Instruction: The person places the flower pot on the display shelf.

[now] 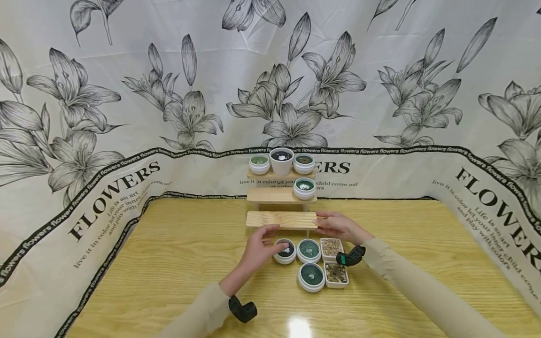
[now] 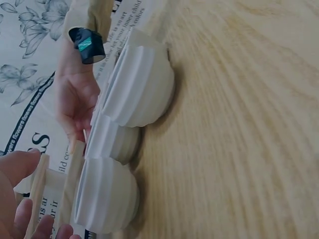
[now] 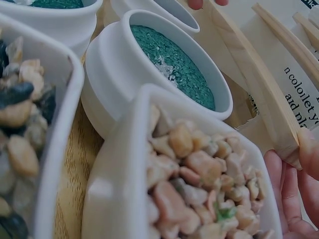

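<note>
Shelf point(image 1: 270, 194), R fingers point(image 1: 328, 222) gripping btm step point(image 1: 279, 219)

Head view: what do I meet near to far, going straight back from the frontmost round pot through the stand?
Frontmost round pot, green-filled pot behind it, lowest board, middle board, top board, flower-print cloth.

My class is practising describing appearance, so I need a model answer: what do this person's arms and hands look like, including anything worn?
Both arms wear plain beige long sleeves. The left hand and right hand are ungloved. Each wrist carries a curved black device, left and right; the right one shows a green patch.
</note>
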Demonstrator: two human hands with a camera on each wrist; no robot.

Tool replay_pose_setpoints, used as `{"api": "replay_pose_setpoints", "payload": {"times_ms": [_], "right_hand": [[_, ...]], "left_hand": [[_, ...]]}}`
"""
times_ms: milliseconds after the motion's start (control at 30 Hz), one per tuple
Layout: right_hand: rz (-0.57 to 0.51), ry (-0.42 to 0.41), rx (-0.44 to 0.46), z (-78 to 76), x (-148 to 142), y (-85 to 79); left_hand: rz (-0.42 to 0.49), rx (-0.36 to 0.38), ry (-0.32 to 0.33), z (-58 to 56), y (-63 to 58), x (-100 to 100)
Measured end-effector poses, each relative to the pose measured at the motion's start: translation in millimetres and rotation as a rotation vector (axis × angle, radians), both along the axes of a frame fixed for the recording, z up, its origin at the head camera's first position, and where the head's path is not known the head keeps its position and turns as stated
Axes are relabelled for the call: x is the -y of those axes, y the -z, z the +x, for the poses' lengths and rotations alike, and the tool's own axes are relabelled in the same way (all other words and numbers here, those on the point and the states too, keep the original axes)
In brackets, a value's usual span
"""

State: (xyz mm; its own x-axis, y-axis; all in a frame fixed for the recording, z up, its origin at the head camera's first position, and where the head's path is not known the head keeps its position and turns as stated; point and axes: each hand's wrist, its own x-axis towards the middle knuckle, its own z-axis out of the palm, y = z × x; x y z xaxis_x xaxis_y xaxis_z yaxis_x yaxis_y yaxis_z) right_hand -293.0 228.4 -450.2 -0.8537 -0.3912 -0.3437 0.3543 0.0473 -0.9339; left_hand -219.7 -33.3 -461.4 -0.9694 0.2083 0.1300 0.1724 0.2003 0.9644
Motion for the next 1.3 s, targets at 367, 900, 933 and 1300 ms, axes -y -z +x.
{"api": "replay_pose_setpoints", "payload": {"times_ms": [367,900,933,1300], "right_hand": [[-0.002,-0.007,0.002,-2.3,-0.1,1.2],[-0.004,-0.023,0.007,-2.9,-2.9,1.2],[-0.001,-0.02,0.009,-2.9,-2.9,1.2],[0.0,-0.012,0.012,-1.6,-2.5,-0.8]], "left_hand": [[0.0,0.021,0.014,12.1,14.2,4.8],[0.08,0.03,0.047,12.8,29.9,6.2],[0.082,0.031,0.049,12.9,29.7,6.2],[0.133,0.053,0.105,8.5,34.5,3.1]]}}
